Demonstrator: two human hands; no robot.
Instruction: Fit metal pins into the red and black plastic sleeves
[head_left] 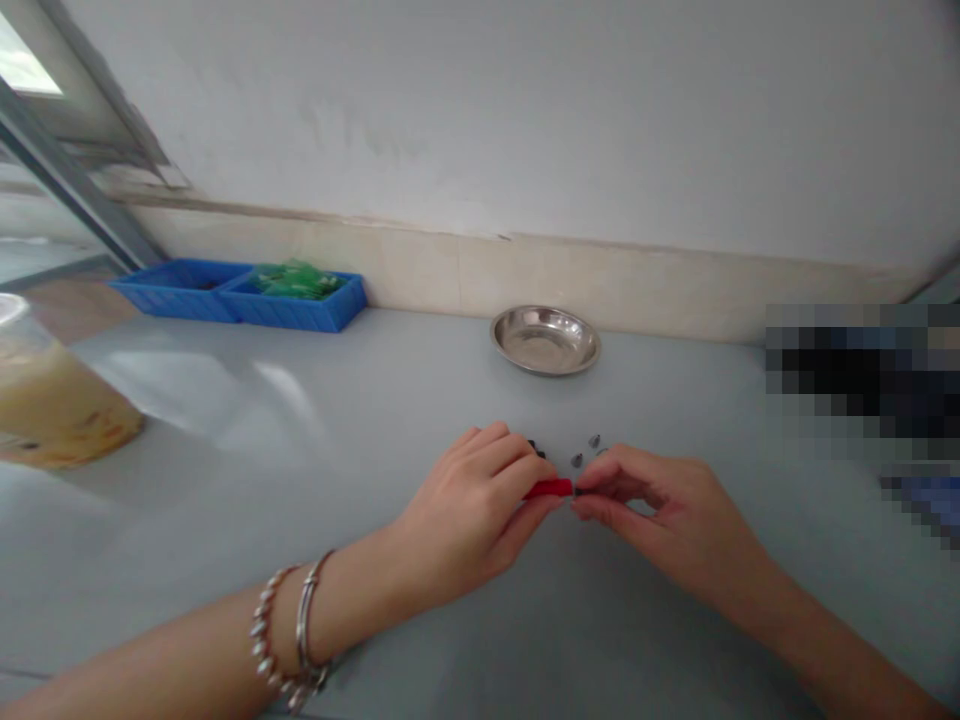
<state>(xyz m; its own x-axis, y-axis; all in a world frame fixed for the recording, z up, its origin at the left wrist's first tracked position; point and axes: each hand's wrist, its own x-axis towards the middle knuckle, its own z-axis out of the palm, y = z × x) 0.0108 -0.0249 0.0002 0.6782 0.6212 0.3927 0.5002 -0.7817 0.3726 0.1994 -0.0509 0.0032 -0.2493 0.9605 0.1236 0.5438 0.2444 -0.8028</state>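
A red piece (pixel 549 489) is held in the left hand (pixel 474 500), pinched between thumb and fingers that are closed on it, its free end pointed toward the right hand (pixel 664 510). By the thumb and forefinger of the right hand, nearly brought together, a small dark piece (pixel 579 491) is gripped at that same end; whether the two pieces are joined cannot be told. The other fingers of the right hand are curled. On the left wrist, a beaded bracelet (pixel 262 635) and a metal bangle (pixel 304 615) are worn. Just beyond the fingertips, two small grey cone-like parts (pixel 577 460) are laid on the grey table (pixel 390 400), and some black parts (pixel 535 449) are partly hidden behind the left hand. Farther left, a clear container (pixel 64 410) is seen, tilted in the view, its lower part filled with something yellowish-brown. Beyond the hands, a shallow round metal dish (pixel 545 341) is set near the wall. Along the far left edge, two blue bins (pixel 292 312) are placed side by side, green material (pixel 296 280) being held in the right-hand one. At the right, part of the view is obscured by pixelation. The table is backed by beige tiles (pixel 420 265), with a pale wall (pixel 525 120) above.
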